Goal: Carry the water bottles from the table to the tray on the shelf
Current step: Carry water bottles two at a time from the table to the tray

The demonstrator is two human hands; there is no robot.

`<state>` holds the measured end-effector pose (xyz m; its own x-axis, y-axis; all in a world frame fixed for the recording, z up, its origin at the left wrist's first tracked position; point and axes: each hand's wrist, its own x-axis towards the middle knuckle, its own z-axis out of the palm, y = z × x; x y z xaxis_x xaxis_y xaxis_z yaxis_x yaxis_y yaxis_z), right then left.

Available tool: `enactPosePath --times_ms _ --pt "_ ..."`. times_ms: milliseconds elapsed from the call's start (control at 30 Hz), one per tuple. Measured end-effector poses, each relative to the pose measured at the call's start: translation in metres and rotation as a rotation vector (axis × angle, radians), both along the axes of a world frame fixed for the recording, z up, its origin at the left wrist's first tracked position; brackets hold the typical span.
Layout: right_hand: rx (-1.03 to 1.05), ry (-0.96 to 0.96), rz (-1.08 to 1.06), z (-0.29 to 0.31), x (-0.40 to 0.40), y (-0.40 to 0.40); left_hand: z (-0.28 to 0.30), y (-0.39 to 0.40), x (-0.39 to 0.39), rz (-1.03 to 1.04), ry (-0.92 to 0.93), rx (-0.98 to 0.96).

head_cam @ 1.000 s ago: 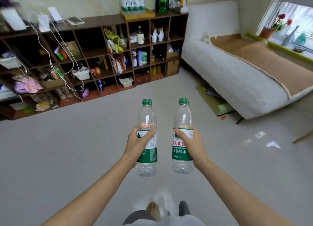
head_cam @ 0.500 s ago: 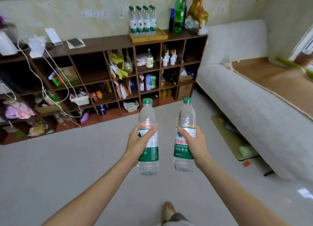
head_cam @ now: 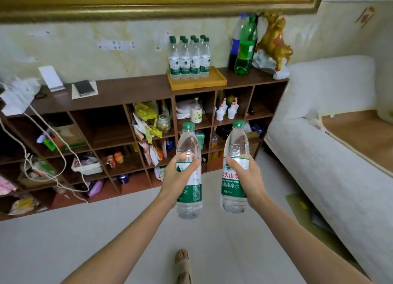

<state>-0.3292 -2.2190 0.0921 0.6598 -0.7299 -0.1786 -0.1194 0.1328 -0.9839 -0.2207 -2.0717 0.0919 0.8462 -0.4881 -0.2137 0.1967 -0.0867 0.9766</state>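
My left hand (head_cam: 177, 178) grips a clear water bottle (head_cam: 189, 147) with a green cap and green label, held upright. In my right hand (head_cam: 247, 177) is a second water bottle (head_cam: 236, 144) of the same kind, also upright. Both are held out in front of me above the floor. Ahead, on top of the brown shelf (head_cam: 131, 90), a wooden tray (head_cam: 198, 81) holds several identical water bottles (head_cam: 189, 58) packed at its left and back. The tray's front right part is bare.
Tall green and dark soda bottles (head_cam: 244, 47) and a gold horse figure (head_cam: 274, 41) stand right of the tray. A white sofa (head_cam: 331, 160) runs along the right. Cords (head_cam: 42, 156) hang over the shelf's left cubbies. My foot (head_cam: 182, 264) is on the pale floor.
The shelf and tray have come closer and higher in view as I walk toward them. Both bottles stay gripped and upright in front of me.
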Motion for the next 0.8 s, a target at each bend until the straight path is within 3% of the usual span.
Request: enactPosePath --times_ms 233,400,800 --pt "-0.032 -0.062 -0.005 0.016 0.152 -0.097 0.022 -0.097 0.162 -0.011 -0.129 0.014" --pt "-0.033 -0.059 0.041 0.012 0.236 -0.16 0.013 -0.161 0.247 0.085 -0.098 0.016" --pt "-0.219 -0.018 0.342 0.027 0.473 -0.329 0.025 -0.32 0.441 0.33 -0.161 0.023"
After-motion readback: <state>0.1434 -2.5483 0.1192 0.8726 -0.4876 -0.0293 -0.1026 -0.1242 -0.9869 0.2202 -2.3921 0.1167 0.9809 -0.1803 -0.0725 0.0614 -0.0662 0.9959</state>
